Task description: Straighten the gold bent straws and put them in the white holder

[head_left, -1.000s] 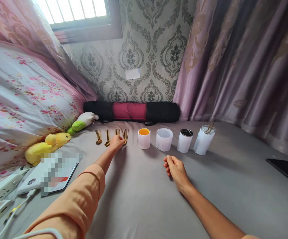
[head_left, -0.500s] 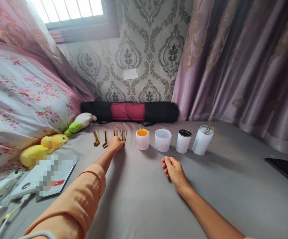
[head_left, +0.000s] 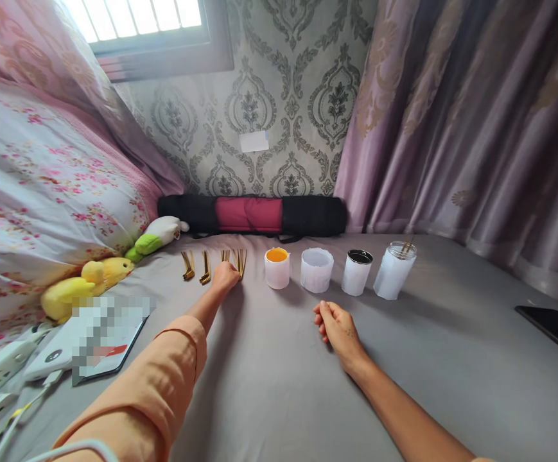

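The left grip [head_left: 225, 276] hides the near ends of the 2 right-hand bunches of thin gold-brown rods [head_left: 242, 260], so I cannot tell whether it is clenched on any. Those rods lie right at it, their far ends showing just beyond the knuckles; 2 more bunches lie just to its left. The right grip [head_left: 335, 324] is curled loosely, thumb against index finger, nothing seen in it; the inside of the palm is out of sight.

Beyond it stand 4 vessels in a row: orange-lined container [head_left: 277, 276], translucent container [head_left: 316, 276], black-lined container [head_left: 356, 276], and glass jar [head_left: 392, 276] holding thin sticks [head_left: 407, 246]. Their bottoms cannot be seen.

Grey sheet [head_left: 269, 366] runs between the 2 grips. A black-and-red roll [head_left: 250, 215] bounds its back; a black flat device [head_left: 555, 330] is cut off at right.
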Demonstrator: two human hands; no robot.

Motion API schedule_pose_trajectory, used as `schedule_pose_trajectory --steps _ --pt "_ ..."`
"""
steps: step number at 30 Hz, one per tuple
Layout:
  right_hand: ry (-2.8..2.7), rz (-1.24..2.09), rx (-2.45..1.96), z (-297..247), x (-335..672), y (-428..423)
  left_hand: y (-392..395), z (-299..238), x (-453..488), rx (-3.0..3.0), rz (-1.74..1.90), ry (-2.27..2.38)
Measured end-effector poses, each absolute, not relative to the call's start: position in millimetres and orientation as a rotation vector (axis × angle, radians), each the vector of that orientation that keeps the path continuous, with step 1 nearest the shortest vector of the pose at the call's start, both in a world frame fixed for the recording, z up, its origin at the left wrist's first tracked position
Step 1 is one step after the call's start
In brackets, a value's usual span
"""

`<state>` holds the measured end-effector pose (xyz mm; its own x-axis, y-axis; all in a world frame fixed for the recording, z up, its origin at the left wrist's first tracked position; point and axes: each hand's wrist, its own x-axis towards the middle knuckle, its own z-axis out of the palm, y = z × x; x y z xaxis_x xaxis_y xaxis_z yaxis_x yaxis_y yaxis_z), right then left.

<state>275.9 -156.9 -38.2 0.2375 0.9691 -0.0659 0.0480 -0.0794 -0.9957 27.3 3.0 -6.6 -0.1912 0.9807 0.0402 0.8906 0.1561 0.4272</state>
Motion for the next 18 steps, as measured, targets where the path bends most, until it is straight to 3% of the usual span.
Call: schedule_pose_trajectory --steps 18 --pt "-1.053 1.054 -1.409 -36.1 275.4 -158.5 3.9 -4.1 26.4 1.755 0.609 2.182"
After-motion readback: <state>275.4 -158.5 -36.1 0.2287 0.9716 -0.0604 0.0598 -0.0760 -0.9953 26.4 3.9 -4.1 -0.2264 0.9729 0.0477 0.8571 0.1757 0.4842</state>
